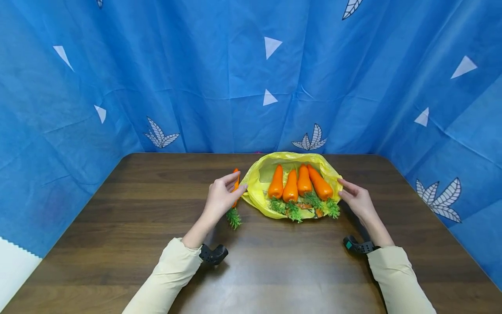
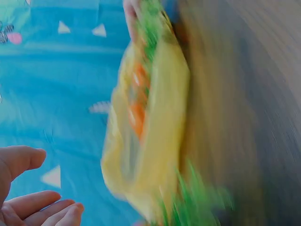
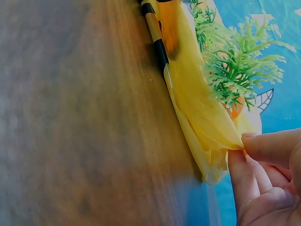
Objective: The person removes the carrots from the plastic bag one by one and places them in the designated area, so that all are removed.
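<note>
A yellow plastic bag lies on its side, its mouth spread wide toward me. Several orange toy carrots with green leafy tops rest inside, tops at the near rim. My right hand pinches the bag's right edge between thumb and fingers; in the right wrist view the plastic is caught at the fingertips. My left hand is by the bag's left edge, thumb and fingers apart; the left wrist view shows nothing between them. Partly behind that hand, one more carrot lies outside the bag.
Everything lies on a dark brown wooden table. A blue curtain with white triangles and leaf prints hangs behind and along both sides. Black wrist straps sit at both cuffs. The left wrist view is blurred.
</note>
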A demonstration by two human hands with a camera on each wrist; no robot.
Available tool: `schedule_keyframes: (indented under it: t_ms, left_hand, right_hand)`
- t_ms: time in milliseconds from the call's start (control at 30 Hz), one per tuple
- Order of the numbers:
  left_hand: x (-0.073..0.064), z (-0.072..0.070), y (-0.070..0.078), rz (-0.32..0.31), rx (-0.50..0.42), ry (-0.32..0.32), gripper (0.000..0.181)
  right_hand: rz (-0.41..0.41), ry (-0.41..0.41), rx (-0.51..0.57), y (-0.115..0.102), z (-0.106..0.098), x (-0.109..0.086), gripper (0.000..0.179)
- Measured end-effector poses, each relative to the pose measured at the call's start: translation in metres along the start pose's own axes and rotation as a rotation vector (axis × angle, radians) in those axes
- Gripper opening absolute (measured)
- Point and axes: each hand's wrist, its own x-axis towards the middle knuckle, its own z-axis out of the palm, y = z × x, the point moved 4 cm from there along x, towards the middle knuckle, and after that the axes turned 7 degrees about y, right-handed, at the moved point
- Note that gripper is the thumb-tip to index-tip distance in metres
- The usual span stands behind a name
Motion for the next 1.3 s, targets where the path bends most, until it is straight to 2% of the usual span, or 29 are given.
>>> schedule_keyframes:
  t_ms: [100, 233, 333, 500, 700, 967, 1133, 1300]
  left_hand:
    - [-0.001, 0.019, 0.012, 0.005, -0.055, -0.043, 0.045]
    - [-0.001, 0.048, 0.018, -0.008, -0.063, -0.100, 0.045]
    - [0.000, 0.069, 0.016, -0.028, -0.019, -0.134, 0.047]
    - [0.002, 0.095, 0.004, -0.031, 0.059, -0.129, 0.051]
    - [0.002, 0.105, -0.007, -0.028, 0.109, -0.092, 0.056]
    - [0.000, 0.111, -0.020, -0.019, 0.108, -0.059, 0.059]
    - [-0.002, 0.114, -0.020, -0.008, 0.124, -0.021, 0.054]
    - [-0.003, 0.116, -0.017, 0.004, 0.157, 0.042, 0.047]
  right_hand:
    - [0.005, -0.003, 0.007, -0.002, 0.000, 0.000, 0.046]
    - [0.019, -0.006, 0.014, -0.002, 0.000, 0.000, 0.047]
    - [0.031, -0.008, 0.015, 0.000, 0.001, -0.001, 0.047]
    - [0.040, -0.003, 0.018, 0.002, 0.000, 0.000, 0.047]
    - [0.036, -0.001, 0.027, 0.001, 0.000, 0.000, 0.046]
    - [0.034, -0.011, 0.038, -0.001, 0.004, -0.001, 0.046]
    - [0.044, -0.012, 0.043, -0.001, 0.004, -0.002, 0.047]
    - [0.039, -0.009, 0.029, -0.001, 0.003, -0.002, 0.047]
